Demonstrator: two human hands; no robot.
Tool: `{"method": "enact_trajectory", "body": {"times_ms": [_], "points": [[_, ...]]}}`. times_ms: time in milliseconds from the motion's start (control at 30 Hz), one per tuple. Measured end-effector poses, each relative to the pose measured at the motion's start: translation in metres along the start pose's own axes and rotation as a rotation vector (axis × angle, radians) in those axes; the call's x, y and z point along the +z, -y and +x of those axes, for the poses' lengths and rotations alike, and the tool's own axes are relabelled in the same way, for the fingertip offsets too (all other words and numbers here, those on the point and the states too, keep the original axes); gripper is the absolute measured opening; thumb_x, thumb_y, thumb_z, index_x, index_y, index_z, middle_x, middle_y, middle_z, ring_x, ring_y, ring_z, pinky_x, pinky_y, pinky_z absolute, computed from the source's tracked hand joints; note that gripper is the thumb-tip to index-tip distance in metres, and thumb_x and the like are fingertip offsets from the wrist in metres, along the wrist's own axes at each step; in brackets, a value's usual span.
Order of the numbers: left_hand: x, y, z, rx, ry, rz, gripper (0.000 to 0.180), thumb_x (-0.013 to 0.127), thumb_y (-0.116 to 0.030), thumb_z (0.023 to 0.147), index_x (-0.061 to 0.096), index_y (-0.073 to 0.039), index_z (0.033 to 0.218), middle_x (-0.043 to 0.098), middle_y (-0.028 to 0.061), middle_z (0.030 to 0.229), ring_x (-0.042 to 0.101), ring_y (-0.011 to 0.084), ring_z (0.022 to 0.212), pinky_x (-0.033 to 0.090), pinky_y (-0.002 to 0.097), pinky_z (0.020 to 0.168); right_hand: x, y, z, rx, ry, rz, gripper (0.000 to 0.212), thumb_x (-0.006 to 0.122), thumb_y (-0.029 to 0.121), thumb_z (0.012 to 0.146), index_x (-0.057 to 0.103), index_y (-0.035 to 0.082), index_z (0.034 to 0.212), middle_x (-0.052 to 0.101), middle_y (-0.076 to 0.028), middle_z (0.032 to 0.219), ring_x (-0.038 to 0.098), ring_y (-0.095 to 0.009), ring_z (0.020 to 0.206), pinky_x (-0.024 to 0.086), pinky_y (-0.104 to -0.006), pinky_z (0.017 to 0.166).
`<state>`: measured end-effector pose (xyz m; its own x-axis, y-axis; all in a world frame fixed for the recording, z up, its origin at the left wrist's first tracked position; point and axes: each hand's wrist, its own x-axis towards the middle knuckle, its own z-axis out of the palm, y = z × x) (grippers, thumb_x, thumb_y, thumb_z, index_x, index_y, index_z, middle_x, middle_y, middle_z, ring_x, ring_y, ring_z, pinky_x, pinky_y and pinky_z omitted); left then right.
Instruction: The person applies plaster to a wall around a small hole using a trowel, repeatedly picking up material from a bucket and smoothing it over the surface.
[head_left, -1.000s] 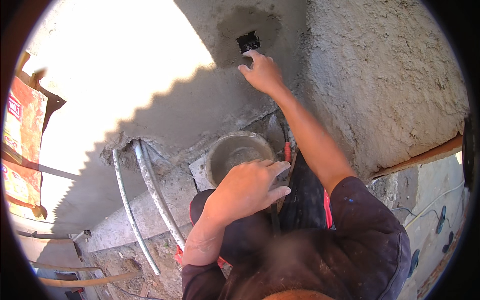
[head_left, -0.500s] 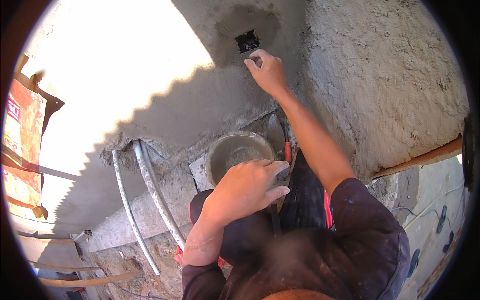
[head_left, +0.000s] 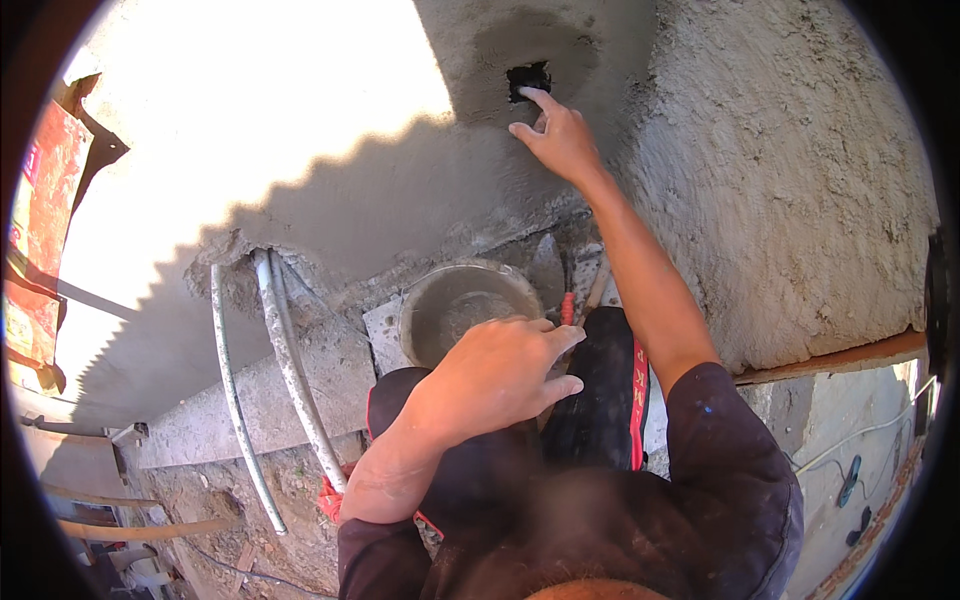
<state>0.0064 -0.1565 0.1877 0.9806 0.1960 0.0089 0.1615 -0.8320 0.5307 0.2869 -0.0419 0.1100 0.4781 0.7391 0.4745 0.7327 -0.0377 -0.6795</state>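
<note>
My right hand [head_left: 562, 138] reaches up to a plastered wall [head_left: 400, 190]. Its index finger is stretched to the lower edge of a dark square hole [head_left: 528, 80] ringed by damp, darker mortar; the thumb stands apart, and the other fingers are partly curled. Nothing shows in its grip. Above my lap hovers my left hand [head_left: 498, 378], thumb and forefinger apart and dusted grey, with no object visible in it. Just beyond that hand is a round bucket [head_left: 420, 310] with grey mortar smeared inside, its near rim partly hidden.
Beside the bucket are a red-handled tool [head_left: 568, 308] and a grey pointed blade [head_left: 545, 272]. White pipes [head_left: 290, 350] stick out of a broken wall patch to the left. Red-orange sacks [head_left: 45, 230] hang far left. Rough plaster [head_left: 790, 180] covers the right wall.
My right hand has opened from a pinch around a grey lump, its index finger now at the hole. The lump no longer shows. My left hand stays nearly still; the view has shifted slightly.
</note>
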Motion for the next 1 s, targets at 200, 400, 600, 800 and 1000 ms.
{"method": "enact_trajectory", "body": {"times_ms": [200, 400, 600, 800, 1000], "points": [[-0.001, 0.001, -0.001, -0.026, 0.031, 0.032, 0.047, 0.072, -0.030, 0.088, 0.064, -0.002, 0.124, 0.069, 0.0169, 0.098, 0.067, 0.0377, 0.097, 0.053, 0.0473, 0.084, -0.018, 0.009, 0.021, 0.038, 0.155, -0.432, 0.065, 0.073, 0.036, 0.088, 0.050, 0.007, 0.141, 0.074, -0.020, 0.096, 0.072, -0.042, 0.096, 0.056, -0.0511, 0.085], [0.002, 0.007, -0.003, -0.030, 0.023, 0.012, 0.047, 0.075, -0.030, 0.086, 0.066, -0.001, 0.121, 0.069, 0.0172, 0.095, 0.068, 0.0378, 0.093, 0.054, 0.0467, 0.082, -0.023, 0.023, 0.021, -0.006, 0.136, -0.503, 0.051, 0.072, 0.036, 0.089, 0.058, 0.007, 0.129, 0.074, -0.021, 0.096, 0.071, -0.041, 0.097, 0.055, -0.0528, 0.084], [0.003, 0.004, -0.006, 0.007, 0.005, -0.023, 0.044, 0.077, -0.030, 0.086, 0.067, 0.001, 0.116, 0.069, 0.0187, 0.091, 0.069, 0.0377, 0.090, 0.054, 0.0466, 0.079, -0.014, -0.011, -0.043, 0.047, -0.119, -0.080, 0.024, 0.073, 0.024, 0.089, 0.070, 0.003, 0.102, 0.073, -0.018, 0.082, 0.072, -0.035, 0.075, 0.055, -0.0445, 0.072], [0.004, 0.006, -0.013, 0.000, 0.028, -0.034, 0.036, 0.076, -0.029, 0.087, 0.066, 0.001, 0.102, 0.069, 0.0182, 0.089, 0.069, 0.0376, 0.090, 0.054, 0.0465, 0.078, 0.087, -0.099, -0.168, 0.197, 0.040, -0.202, 0.038, 0.073, 0.019, 0.088, 0.059, 0.001, 0.118, 0.067, -0.019, 0.109, 0.066, -0.037, 0.100, 0.053, -0.0483, 0.084], [0.017, -0.002, -0.012, 0.099, -0.016, -0.053, 0.035, 0.075, -0.030, 0.087, 0.066, 0.002, 0.098, 0.069, 0.0171, 0.085, 0.070, 0.0372, 0.086, 0.054, 0.0460, 0.074, 0.140, -0.145, -0.258, 0.538, 0.341, -0.575, 0.044, 0.068, 0.034, 0.089, 0.053, 0.003, 0.117, 0.061, -0.022, 0.127, 0.061, -0.042, 0.118, 0.052, -0.0535, 0.093]]}}
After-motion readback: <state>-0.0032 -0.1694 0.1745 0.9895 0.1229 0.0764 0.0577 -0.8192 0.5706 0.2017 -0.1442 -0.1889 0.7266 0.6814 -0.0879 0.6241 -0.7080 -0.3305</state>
